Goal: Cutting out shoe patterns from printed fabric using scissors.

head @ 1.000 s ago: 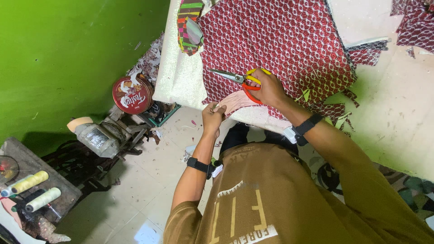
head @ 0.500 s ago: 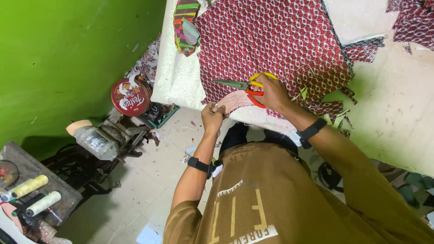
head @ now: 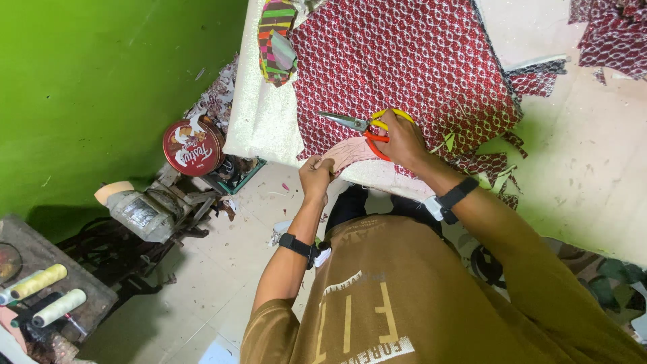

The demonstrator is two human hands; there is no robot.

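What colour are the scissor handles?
The scissors have yellow and orange handles, head view.

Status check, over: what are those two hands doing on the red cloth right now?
Right hand grips orange-handled scissors, blades on red patterned fabric. Left hand pinches pink fabric edge at table edge. Nothing blocking the blades.

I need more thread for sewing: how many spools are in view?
2: a yellow thread spool and a pale cream thread spool, side by side on the grey stand at lower left. Others may be hidden.

Mustard-brown tee w/ pale print, short sleeves, black wristbands w/ white tags on both wrists.
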